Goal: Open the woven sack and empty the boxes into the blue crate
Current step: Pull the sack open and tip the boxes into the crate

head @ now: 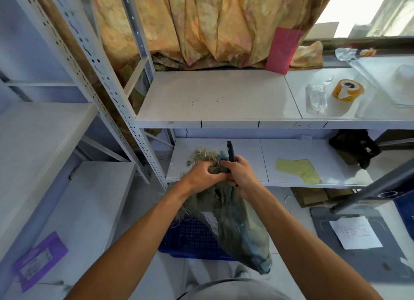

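Clearly we have the sack (237, 223) hanging in the air above the blue crate (190, 237), which sits on the floor in front of the lower shelf (246, 156). Our left hand (202, 175) is clenched around the bunched, frayed neck of the sack, fingers curled tight into the loose fibres. Our right hand (240, 173) is wrapped around a dark tool (230, 153), perhaps a cutter, whose tip stands up just beside the neck; its thumb presses against the same bunch.

We judge the sack soft and floppy: the cloth sags and folds below our grip and would give no support of its own. The lower end bulges, so the boxes, which we cannot see, probably lie there and carry the weight. The frayed threads at the neck look rough, not slippery, and may shed. Best hold is likely right under the tie at the neck, then at the bottom corners for tipping over the crate.
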`<state>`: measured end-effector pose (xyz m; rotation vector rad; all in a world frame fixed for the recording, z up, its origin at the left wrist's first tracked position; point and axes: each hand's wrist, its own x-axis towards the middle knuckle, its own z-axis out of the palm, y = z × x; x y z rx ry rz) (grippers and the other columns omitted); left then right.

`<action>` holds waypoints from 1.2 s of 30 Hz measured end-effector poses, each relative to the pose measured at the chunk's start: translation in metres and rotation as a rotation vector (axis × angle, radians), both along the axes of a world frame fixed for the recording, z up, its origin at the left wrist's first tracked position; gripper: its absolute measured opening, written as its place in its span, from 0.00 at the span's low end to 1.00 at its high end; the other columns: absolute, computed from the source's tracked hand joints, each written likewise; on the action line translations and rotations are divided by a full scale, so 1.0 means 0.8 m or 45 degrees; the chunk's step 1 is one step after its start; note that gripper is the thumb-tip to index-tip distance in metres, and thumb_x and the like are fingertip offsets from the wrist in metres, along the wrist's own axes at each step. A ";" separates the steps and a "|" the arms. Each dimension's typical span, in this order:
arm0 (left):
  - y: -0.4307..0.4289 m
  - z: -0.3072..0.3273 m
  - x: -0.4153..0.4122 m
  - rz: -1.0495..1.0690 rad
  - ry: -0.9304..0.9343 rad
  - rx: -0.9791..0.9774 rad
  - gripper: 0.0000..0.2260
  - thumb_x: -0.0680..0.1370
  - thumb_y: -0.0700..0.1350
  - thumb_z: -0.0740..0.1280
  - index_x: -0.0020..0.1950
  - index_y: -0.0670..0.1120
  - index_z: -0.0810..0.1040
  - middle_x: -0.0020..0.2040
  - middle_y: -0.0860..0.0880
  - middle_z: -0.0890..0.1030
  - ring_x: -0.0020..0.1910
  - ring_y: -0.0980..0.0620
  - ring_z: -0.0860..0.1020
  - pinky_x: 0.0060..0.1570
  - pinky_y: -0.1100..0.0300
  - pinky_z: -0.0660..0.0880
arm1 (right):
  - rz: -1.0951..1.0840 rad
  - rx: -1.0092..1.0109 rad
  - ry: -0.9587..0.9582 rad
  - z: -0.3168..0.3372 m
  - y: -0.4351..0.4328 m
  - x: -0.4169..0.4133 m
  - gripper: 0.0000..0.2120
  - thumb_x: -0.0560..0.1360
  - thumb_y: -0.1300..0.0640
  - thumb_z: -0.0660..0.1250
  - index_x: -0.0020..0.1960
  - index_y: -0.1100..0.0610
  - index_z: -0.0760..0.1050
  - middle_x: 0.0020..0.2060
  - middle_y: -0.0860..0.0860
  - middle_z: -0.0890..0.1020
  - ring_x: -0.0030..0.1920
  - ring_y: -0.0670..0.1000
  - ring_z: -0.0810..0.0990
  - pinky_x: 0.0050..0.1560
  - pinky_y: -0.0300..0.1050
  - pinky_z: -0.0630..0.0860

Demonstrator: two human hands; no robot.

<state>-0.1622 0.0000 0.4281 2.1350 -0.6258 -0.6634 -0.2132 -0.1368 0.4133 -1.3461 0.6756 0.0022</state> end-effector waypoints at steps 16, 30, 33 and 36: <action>-0.017 0.006 0.012 0.009 -0.470 0.207 0.12 0.82 0.47 0.64 0.63 0.45 0.79 0.57 0.42 0.83 0.55 0.40 0.81 0.51 0.48 0.79 | 0.119 -0.401 -0.333 0.027 -0.018 -0.002 0.04 0.75 0.59 0.70 0.45 0.54 0.75 0.30 0.46 0.74 0.28 0.44 0.70 0.31 0.39 0.66; 0.012 0.072 0.016 0.171 -0.269 0.288 0.22 0.86 0.56 0.55 0.68 0.42 0.77 0.67 0.38 0.78 0.69 0.41 0.73 0.61 0.58 0.66 | 0.135 -1.131 0.271 -0.113 -0.076 -0.049 0.13 0.79 0.49 0.65 0.61 0.52 0.76 0.50 0.54 0.81 0.48 0.58 0.81 0.48 0.52 0.77; 0.019 0.090 0.014 0.228 -0.251 0.285 0.22 0.85 0.58 0.55 0.45 0.44 0.77 0.39 0.49 0.77 0.50 0.43 0.77 0.49 0.59 0.64 | 0.154 -1.159 0.287 -0.119 -0.086 -0.046 0.24 0.77 0.53 0.67 0.72 0.48 0.70 0.60 0.55 0.78 0.56 0.61 0.79 0.56 0.57 0.78; 0.029 0.101 0.020 0.321 -0.230 0.135 0.23 0.83 0.60 0.58 0.35 0.46 0.69 0.31 0.50 0.71 0.36 0.49 0.74 0.42 0.55 0.66 | 0.158 -1.144 0.295 -0.123 -0.095 -0.044 0.28 0.77 0.54 0.67 0.76 0.47 0.66 0.62 0.56 0.78 0.56 0.61 0.80 0.55 0.57 0.78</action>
